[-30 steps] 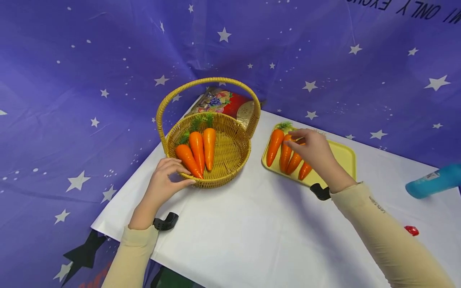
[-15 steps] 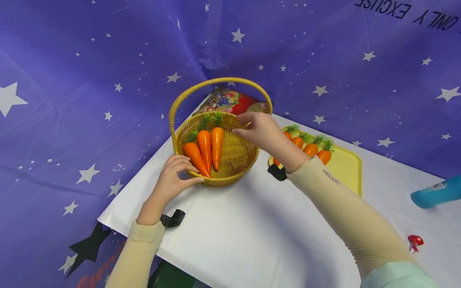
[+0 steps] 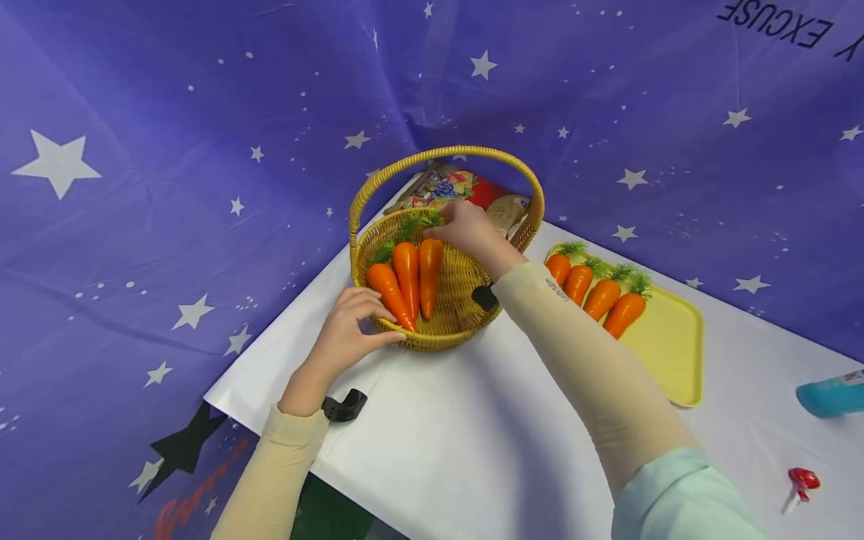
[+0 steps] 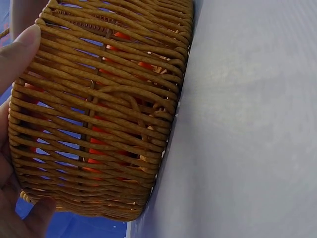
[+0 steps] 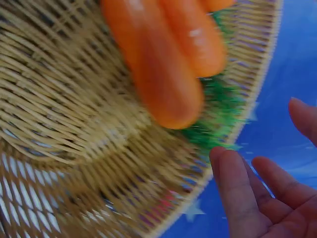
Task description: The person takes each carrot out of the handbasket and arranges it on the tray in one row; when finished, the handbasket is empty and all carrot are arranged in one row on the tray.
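Note:
A wicker basket (image 3: 466,296) with an arched handle holds three orange carrots (image 3: 406,277) with green tops, lying side by side at its left. My left hand (image 3: 346,334) grips the near left rim; in the left wrist view, thumb and fingers lie around the woven wall (image 4: 109,114). My right hand (image 3: 470,231) reaches into the far part of the basket, under the handle. In the right wrist view its fingertips (image 5: 230,166) are right at the green leaves (image 5: 213,129) of the rightmost carrot (image 5: 173,89), and the thumb stands apart.
On the right, several more carrots (image 3: 602,298) lie on a yellow tray (image 3: 675,352), partly covered by my right sleeve. A red-wrapped lollipop (image 3: 803,478) and a blue bottle (image 3: 832,396) are farther right. A red floral package (image 3: 486,193) lies behind the basket.
My right hand has moved left from the carrots on the tray to the carrot tops in the basket. My left hand stays on the rim while the head view has shifted.

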### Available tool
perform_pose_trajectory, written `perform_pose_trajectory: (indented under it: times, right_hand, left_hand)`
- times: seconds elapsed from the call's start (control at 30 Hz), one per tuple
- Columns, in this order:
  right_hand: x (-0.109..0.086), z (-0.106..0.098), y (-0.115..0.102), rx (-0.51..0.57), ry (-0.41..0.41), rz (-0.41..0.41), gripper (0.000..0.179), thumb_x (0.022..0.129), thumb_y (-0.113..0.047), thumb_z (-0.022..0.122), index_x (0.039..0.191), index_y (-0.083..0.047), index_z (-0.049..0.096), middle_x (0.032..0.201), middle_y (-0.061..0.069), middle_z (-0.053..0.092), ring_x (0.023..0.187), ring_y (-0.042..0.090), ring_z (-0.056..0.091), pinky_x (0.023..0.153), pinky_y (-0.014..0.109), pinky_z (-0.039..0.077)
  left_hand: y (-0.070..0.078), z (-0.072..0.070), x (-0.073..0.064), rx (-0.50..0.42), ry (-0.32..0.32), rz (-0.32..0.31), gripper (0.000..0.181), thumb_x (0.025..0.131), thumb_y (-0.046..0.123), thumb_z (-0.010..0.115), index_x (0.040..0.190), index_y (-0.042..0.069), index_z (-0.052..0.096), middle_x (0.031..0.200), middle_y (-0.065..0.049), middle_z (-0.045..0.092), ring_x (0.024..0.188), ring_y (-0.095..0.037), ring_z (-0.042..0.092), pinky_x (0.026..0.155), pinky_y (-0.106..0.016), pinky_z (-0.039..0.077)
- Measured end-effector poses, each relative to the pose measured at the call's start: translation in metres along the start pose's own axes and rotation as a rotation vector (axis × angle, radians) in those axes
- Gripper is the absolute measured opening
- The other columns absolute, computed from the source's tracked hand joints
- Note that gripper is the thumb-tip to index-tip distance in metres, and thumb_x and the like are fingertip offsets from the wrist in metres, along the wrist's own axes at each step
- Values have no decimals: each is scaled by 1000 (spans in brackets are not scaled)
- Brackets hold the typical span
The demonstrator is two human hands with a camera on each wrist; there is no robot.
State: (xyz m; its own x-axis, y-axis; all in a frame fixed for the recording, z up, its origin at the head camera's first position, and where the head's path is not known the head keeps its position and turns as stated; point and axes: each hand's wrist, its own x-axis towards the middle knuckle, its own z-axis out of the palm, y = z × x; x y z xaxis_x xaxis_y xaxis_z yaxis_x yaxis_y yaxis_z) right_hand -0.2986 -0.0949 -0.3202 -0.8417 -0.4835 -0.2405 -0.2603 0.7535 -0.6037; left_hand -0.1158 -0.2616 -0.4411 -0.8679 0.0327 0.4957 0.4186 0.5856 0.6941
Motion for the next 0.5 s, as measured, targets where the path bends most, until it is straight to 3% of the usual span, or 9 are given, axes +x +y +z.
perform_pose_trajectory:
  times: [0.17, 0.2, 0.27, 0.33, 0.4, 0.5]
  right_hand:
    - [18, 12, 8, 13, -22, 102, 59, 89, -35, 70, 136, -3, 53, 139, 11, 50, 119, 27, 52, 96, 40, 46]
    - [20, 15, 9, 14, -22, 113, 53, 89, -34, 70, 130, -2, 57, 131, 11, 55, 112, 26, 55, 92, 39, 48]
    - [25, 21, 10, 9, -12, 125, 37, 89, -34, 70, 107, -3, 63, 99, 8, 61, 86, 22, 56, 78, 34, 49]
    - [28, 27, 11, 7, 1, 127, 31, 88, -33, 71, 84, -5, 58, 73, 4, 49, 65, 18, 44, 62, 32, 42]
    - [31, 32, 13, 5, 12, 134, 39, 87, -32, 72, 70, -8, 46, 63, 2, 32, 57, 18, 31, 55, 32, 32]
    - [34, 38, 16, 12, 31, 148, 37, 86, -32, 73, 71, -10, 48, 63, 1, 33, 57, 17, 32, 54, 32, 31]
  left_hand:
    - [-2, 1, 1, 1, -2, 14, 25, 65, 17, 91, 82, 11, 74, 93, -3, 69, 111, -25, 49, 103, -45, 34]
    - [-2, 1, 1, 1, -3, 16, 25, 65, 17, 91, 82, 11, 74, 92, -2, 69, 111, -24, 49, 103, -45, 34]
    - [-3, 1, 1, -2, -2, 21, 25, 65, 17, 91, 82, 12, 74, 91, -2, 69, 111, -24, 49, 103, -44, 34]
    - [-4, 1, 1, -8, -1, 26, 25, 65, 17, 91, 82, 12, 74, 90, -1, 69, 111, -24, 49, 103, -44, 34]
    - [-5, 1, 1, -10, 1, 29, 25, 64, 18, 91, 82, 12, 74, 90, 0, 69, 111, -24, 49, 103, -43, 34]
    - [-8, 0, 0, -14, 2, 25, 25, 65, 19, 91, 82, 12, 74, 90, 1, 69, 111, -23, 49, 103, -42, 34]
